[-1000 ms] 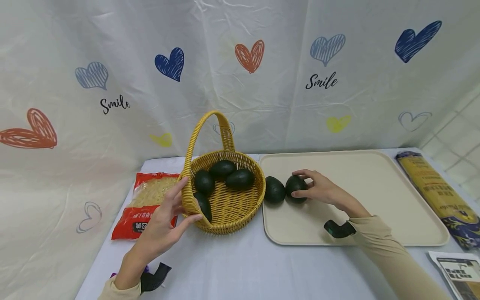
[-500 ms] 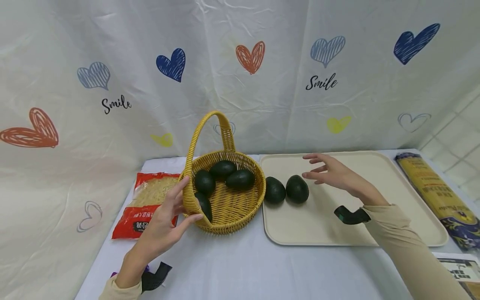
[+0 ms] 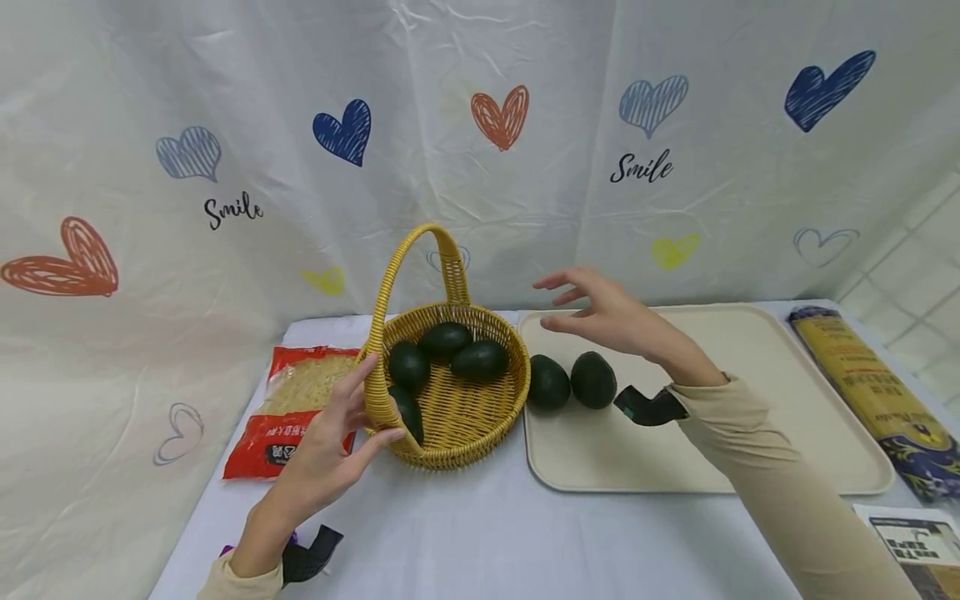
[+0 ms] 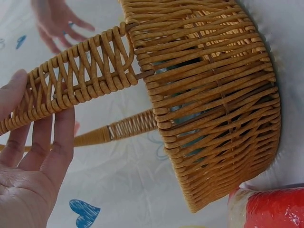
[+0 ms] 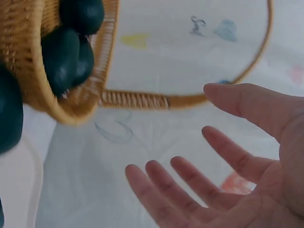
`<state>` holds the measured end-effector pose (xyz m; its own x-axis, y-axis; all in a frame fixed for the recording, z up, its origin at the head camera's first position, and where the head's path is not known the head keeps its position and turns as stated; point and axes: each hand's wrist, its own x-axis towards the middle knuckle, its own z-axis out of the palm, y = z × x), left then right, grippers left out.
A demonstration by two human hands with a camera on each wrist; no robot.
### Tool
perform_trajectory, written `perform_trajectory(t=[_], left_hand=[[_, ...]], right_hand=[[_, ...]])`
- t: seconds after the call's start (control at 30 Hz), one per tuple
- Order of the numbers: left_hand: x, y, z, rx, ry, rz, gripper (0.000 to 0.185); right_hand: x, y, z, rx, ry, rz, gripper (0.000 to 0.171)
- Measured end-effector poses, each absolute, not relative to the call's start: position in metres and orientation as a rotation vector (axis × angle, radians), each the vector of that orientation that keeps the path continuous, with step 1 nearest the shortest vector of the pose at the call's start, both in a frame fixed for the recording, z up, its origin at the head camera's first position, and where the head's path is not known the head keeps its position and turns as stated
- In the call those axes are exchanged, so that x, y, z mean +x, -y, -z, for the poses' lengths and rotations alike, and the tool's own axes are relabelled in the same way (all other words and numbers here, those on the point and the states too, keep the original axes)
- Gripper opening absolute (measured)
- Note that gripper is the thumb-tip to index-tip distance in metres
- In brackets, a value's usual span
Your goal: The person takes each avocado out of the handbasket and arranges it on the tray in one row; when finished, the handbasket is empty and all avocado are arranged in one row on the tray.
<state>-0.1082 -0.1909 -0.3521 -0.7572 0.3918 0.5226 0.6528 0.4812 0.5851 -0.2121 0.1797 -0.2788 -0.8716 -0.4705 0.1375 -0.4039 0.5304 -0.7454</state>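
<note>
"Head view first: report both hands."

"Left hand [image 3: 326,446] grips the basket [image 3: 465,417] at the left side of its handle [image 3: 454,279]; the left wrist view shows thumb on one face, fingers on the other. Right hand [image 3: 607,312] has its fingers spread apart, grasping nothing, above the back left of the tray [image 3: 750,383]."

"Locate the avocados."

"Inside the basket: back avocado [image 3: 446,339], right avocado [image 3: 480,360], left avocado [image 3: 408,365] and front-left avocado [image 3: 406,410], partly hidden by the handle. On the tray, side by side: inner avocado [image 3: 549,383], just beside the basket, and outer avocado [image 3: 593,380]."

"Probable faults?"

"Uneven pull on the handle could tip the basket and roll its contents over the rim. Sliding the basket toward the tray could knock the inner avocado into the outer one; rounded sides would let both roll. Moving the right hand further left at its present height could strike the handle."

"Item count?"

"Avocados: six, four in basket, two on tray. Baskets: one. Trays: one. Red bag [image 3: 296,404]: one. Yellow packet [image 3: 862,387]: one. Printed packet [image 3: 918,546], cut off by the frame edge: one. Hands: two."
</note>
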Motion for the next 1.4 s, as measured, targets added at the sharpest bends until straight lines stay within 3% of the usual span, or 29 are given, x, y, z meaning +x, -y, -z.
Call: perform_trajectory(t=[0.37, 0.83, 1.4], left_hand=[[-0.11, 0.191, 0.353, -0.89, 2.409, 1.159, 0.11], [-0.11, 0.19, 0.353, -0.881, 2.415, 1.163, 0.11], [-0.111, 0.191, 0.356, -0.919, 2.377, 1.168, 0.111]], right_hand=[[-0.232, -0.11, 0.324, -1.112, -2.622, 1.081, 0.04], [-0.249, -0.098, 0.364, -1.286, -2.536, 0.809, 0.038], [-0.241, -0.087, 0.359, -1.211, -2.495, 0.551, 0.043]])
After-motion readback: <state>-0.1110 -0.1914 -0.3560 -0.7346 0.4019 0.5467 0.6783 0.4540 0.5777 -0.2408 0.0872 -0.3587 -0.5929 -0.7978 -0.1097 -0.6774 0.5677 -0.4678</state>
